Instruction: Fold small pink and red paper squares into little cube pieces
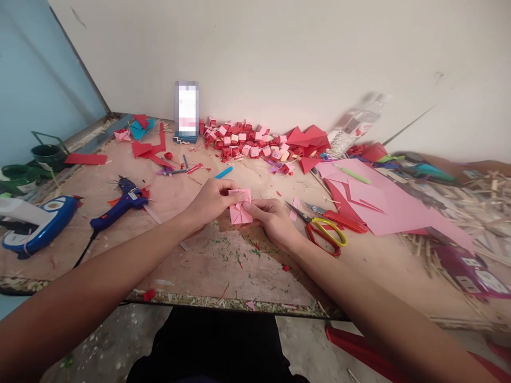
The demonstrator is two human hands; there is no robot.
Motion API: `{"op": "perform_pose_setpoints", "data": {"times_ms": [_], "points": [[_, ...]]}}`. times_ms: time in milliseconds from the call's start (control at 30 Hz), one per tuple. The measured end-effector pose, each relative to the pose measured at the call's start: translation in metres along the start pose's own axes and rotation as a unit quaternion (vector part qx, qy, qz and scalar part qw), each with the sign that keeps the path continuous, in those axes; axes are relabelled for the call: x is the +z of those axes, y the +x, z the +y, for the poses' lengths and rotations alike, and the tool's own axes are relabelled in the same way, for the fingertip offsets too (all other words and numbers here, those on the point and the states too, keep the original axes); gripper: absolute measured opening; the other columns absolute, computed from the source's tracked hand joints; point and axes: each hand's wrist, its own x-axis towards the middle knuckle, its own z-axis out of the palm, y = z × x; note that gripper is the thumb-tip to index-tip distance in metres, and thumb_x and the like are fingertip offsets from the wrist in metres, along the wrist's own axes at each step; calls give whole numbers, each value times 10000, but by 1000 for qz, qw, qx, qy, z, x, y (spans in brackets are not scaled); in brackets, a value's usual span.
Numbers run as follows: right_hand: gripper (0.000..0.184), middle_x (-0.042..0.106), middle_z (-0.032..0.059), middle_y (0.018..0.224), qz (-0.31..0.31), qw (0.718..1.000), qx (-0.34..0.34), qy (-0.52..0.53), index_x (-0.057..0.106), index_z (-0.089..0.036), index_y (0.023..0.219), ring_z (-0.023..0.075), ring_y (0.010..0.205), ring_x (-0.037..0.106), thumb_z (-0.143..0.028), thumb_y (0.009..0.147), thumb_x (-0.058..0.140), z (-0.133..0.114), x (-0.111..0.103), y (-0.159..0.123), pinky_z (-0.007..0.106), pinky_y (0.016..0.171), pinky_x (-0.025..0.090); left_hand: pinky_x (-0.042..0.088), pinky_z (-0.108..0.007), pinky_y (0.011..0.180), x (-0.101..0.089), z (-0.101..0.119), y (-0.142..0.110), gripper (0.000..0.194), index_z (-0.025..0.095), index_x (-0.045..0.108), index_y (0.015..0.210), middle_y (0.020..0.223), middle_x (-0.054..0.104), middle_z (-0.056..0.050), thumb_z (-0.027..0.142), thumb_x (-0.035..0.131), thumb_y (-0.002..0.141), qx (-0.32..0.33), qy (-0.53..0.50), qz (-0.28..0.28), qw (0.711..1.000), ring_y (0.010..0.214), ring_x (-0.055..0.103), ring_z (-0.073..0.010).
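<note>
A small folded pink paper piece (240, 208) is held between both hands just above the wooden table (223, 266). My left hand (211, 203) pinches its upper left edge with closed fingers. My right hand (272, 218) grips its right side, fingers pressed on the paper. Creases show on the front of the paper.
Red-and-yellow scissors (325, 229) lie right of my right hand, beside large pink sheets (379, 205). A blue glue gun (120, 205) lies to the left, and a pile of small red and pink paper boxes (243, 141) sits by the wall. A clear plastic bottle (353, 125) leans at back right.
</note>
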Motion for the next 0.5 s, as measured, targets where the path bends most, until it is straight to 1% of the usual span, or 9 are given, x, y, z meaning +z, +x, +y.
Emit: {"op": "perform_pose_setpoints", "data": {"times_ms": [100,200,267,333,433,500], "points": [[456,606,1,655,10,1000,-9,-9,725,-184,657,161,636,566,-565,805,929,1,-1,0,312,675,527,389,-258,631,0,-2,0,223,172,693,663,692,610,9,371,760,737,6,-8,-3,1000,691,519,-138],[423,637,12,696,8,1000,-8,19,755,-175,687,157,651,562,-543,795,934,1,0,0,315,688,517,398,-259,629,0,-4,1,221,174,701,668,689,618,11,369,768,747,5,-9,-12,1000,683,525,-135],[405,672,29,739,8,999,-2,33,779,-172,713,170,683,594,-539,791,932,1,1,0,329,726,529,434,-269,648,0,-5,1,225,176,736,697,710,654,1,391,768,755,3,-11,-10,1000,699,554,-145],[406,674,30,745,10,999,1,33,777,-173,710,169,686,589,-541,795,926,0,1,0,331,737,523,481,-285,680,0,-6,2,233,179,777,740,755,708,-16,410,764,762,7,-15,1,1000,731,593,-162],[435,604,1,687,11,1000,-9,14,724,-178,655,144,644,508,-537,804,919,0,1,-1,309,688,473,521,-308,714,-2,-8,4,216,183,799,754,793,751,-28,394,753,770,23,-8,13,1000,758,624,-176],[453,569,-8,673,14,1000,-21,-4,699,-177,644,138,644,473,-539,813,911,0,0,-1,297,653,426,516,-313,708,-2,-9,4,216,184,790,726,774,748,-29,389,750,782,35,10,5,999,749,619,-176]]}}
